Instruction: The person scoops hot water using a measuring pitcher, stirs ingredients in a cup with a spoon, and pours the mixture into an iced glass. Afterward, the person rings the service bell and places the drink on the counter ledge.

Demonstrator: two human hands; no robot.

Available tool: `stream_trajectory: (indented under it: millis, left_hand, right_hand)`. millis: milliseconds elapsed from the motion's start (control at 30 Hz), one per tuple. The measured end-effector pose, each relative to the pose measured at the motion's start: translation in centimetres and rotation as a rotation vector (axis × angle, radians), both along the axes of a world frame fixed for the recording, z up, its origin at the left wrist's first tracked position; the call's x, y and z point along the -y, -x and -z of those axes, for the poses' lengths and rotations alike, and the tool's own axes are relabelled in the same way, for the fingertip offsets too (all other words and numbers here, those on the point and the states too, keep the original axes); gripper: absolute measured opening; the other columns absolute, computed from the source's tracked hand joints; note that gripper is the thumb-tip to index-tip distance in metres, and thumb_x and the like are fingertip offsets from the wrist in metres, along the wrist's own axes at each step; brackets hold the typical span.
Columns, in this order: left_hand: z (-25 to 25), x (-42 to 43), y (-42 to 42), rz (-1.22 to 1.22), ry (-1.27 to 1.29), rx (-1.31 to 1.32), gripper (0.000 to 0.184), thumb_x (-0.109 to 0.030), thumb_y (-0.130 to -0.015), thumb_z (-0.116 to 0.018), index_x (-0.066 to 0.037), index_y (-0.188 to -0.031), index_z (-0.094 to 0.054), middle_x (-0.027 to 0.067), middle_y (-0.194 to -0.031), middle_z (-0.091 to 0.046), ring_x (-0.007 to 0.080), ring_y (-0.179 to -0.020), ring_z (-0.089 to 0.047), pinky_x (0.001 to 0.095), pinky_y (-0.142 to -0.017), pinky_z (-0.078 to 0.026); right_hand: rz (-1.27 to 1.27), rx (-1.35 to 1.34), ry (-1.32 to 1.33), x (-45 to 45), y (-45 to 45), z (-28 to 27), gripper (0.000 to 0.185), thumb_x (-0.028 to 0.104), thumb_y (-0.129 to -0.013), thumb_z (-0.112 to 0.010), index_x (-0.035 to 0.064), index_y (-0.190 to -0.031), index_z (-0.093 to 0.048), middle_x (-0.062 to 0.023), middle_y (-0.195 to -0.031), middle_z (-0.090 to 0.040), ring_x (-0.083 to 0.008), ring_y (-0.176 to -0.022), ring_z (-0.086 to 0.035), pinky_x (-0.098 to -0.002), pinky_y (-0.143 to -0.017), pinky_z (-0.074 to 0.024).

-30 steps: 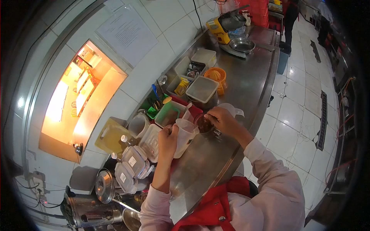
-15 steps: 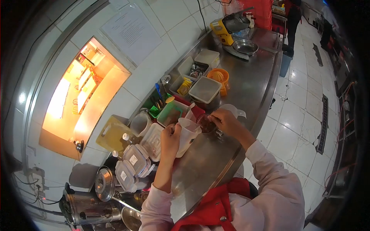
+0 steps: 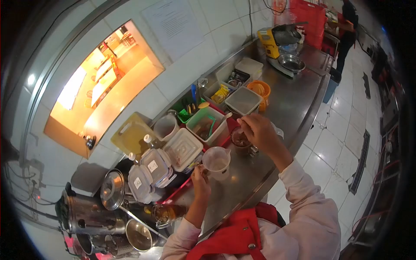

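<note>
My left hand (image 3: pixel 200 180) is closed on the handle of a translucent plastic jug (image 3: pixel 216 161), whose open top faces up over the steel counter. To its right, my right hand (image 3: pixel 260 130) has its fingers pinched together above a glass container (image 3: pixel 241 138) with reddish-brown contents. What those fingertips hold, if anything, is too small to make out. Behind the jug is a white tub (image 3: pixel 208 125) with a green item inside, and left of it a lidded clear container (image 3: pixel 183 149).
An orange juicer (image 3: pixel 260 92), a lidded box (image 3: pixel 243 102) and a yellow appliance (image 3: pixel 269 42) line the counter's back. Lidded containers (image 3: pixel 155 166), a glass mug (image 3: pixel 167 214) and a large metal pot (image 3: pixel 93 212) are at left. A person (image 3: pixel 346 39) stands far right.
The view has swung. My left hand and the jug have moved down and away from the glass container, and the jug is now more upright. My right hand stays above the glass container.
</note>
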State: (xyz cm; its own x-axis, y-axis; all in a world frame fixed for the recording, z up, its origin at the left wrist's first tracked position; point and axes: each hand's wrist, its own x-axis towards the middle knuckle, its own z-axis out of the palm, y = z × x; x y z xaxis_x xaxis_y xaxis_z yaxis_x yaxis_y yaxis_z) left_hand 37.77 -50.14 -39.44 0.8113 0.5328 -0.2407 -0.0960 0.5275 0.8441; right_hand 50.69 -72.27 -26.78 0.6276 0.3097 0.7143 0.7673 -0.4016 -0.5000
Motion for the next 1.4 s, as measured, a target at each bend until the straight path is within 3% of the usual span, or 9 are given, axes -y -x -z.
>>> stream_trajectory:
  millis: [367, 467, 533, 600, 733, 900, 1100, 1233, 1400]
  left_hand:
    - [6.1, 0.6, 4.7, -0.075, 0.039, 0.172, 0.016, -0.017, -0.093, -0.052, -0.008, -0.082, -0.057, -0.0033, -0.075, -0.053, 0.0069, -0.072, -0.049, 0.0227, -0.069, -0.038]
    - [8.0, 0.0, 6.4, -0.037, -0.057, 0.105, 0.013, -0.017, -0.093, -0.054, -0.007, -0.086, -0.057, -0.0031, -0.077, -0.052, 0.0076, -0.073, -0.048, 0.0231, -0.071, -0.038]
    - [7.1, -0.2, 7.7, 0.028, -0.109, 0.093, 0.013, -0.018, -0.093, -0.057, -0.006, -0.092, -0.058, -0.0039, -0.082, -0.053, 0.0064, -0.077, -0.048, 0.0215, -0.071, -0.037]
    - [4.1, 0.1, 8.7, 0.127, -0.459, -0.004, 0.015, -0.018, -0.093, -0.056, -0.004, -0.099, -0.057, -0.0007, -0.089, -0.054, 0.0094, -0.087, -0.050, 0.0265, -0.077, -0.040]
    - [1.9, 1.2, 12.4, -0.062, -0.698, -0.054, 0.022, -0.020, -0.091, -0.060, -0.002, -0.104, -0.055, 0.0051, -0.096, -0.054, 0.0171, -0.094, -0.052, 0.0333, -0.082, -0.041]
    - [-0.1, -0.7, 20.5, -0.112, -1.405, -0.138, 0.036, -0.013, -0.081, -0.066, -0.001, -0.110, -0.049, 0.0153, -0.108, -0.049, 0.0301, -0.102, -0.048, 0.0370, -0.093, -0.036]
    - [-0.7, -2.7, 23.5, -0.901, -1.182, -0.291, 0.037, -0.018, -0.089, -0.056, 0.000, -0.118, -0.042, 0.0116, -0.111, -0.042, 0.0234, -0.108, -0.039, 0.0362, -0.100, -0.025]
    - [-0.9, -4.9, 23.7, -0.986, -1.022, -0.327, 0.035, -0.019, -0.094, -0.051, 0.002, -0.121, -0.042, 0.0123, -0.117, -0.042, 0.0235, -0.111, -0.039, 0.0365, -0.101, -0.028]
    - [-6.1, -11.1, 23.3, -1.010, -1.130, -0.235, 0.038, -0.016, -0.095, -0.050, 0.003, -0.126, -0.041, 0.0140, -0.123, -0.043, 0.0254, -0.117, -0.040, 0.0382, -0.103, -0.028]
  right_hand:
    - [-0.129, 0.170, 0.111, 0.3, 0.5, -3.3, 0.010, 0.011, -0.087, -0.062, 0.0031, -0.092, -0.061, -0.0139, -0.083, -0.058, -0.0336, -0.076, -0.058, -0.0395, -0.067, -0.0468]
    - [-0.100, 0.107, 0.032, 1.7, -0.4, -2.4, 0.010, 0.013, -0.090, -0.060, 0.0031, -0.091, -0.062, -0.0115, -0.078, -0.058, -0.0266, -0.071, -0.059, -0.0360, -0.064, -0.0459]
    - [0.071, -0.148, -0.178, 2.6, -0.9, -1.8, 0.020, 0.022, -0.094, -0.059, 0.0027, -0.090, -0.063, -0.0050, -0.069, -0.056, -0.0159, -0.063, -0.054, -0.0300, -0.060, -0.0428]
    - [0.188, -0.196, -0.378, 3.2, -3.1, -0.4, 0.024, 0.026, -0.094, -0.058, 0.0031, -0.089, -0.064, -0.0024, -0.067, -0.055, -0.0120, -0.061, -0.051, -0.0276, -0.058, -0.0409]
    - [0.278, -0.504, -0.896, 2.9, -6.8, 1.9, 0.030, 0.032, -0.095, -0.056, 0.0043, -0.088, -0.066, 0.0006, -0.064, -0.054, -0.0067, -0.055, -0.045, -0.0230, -0.052, -0.0376]
    - [0.048, -0.569, -0.631, -4.9, -7.9, 4.1, 0.027, 0.027, -0.095, -0.056, 0.0033, -0.087, -0.066, -0.0032, -0.065, -0.062, -0.0078, -0.058, -0.055, -0.0231, -0.053, -0.0429]
    - [-0.179, -0.635, -0.192, -11.2, -7.8, 7.3, 0.024, 0.021, -0.093, -0.059, -0.0024, -0.092, -0.065, -0.0105, -0.072, -0.068, -0.0114, -0.062, -0.061, -0.0267, -0.059, -0.0480]
    - [-0.076, -0.382, 0.162, -10.1, -6.1, 7.6, 0.024, 0.019, -0.088, -0.064, 0.0000, -0.102, -0.064, -0.0148, -0.090, -0.068, -0.0268, -0.082, -0.065, -0.0368, -0.076, -0.0504]
    - [0.203, -0.115, 0.060, -4.8, -2.5, 5.9, 0.035, 0.022, -0.090, -0.061, 0.0020, -0.119, -0.056, -0.0178, -0.116, -0.057, -0.0334, -0.112, -0.053, -0.0410, -0.096, -0.0414]
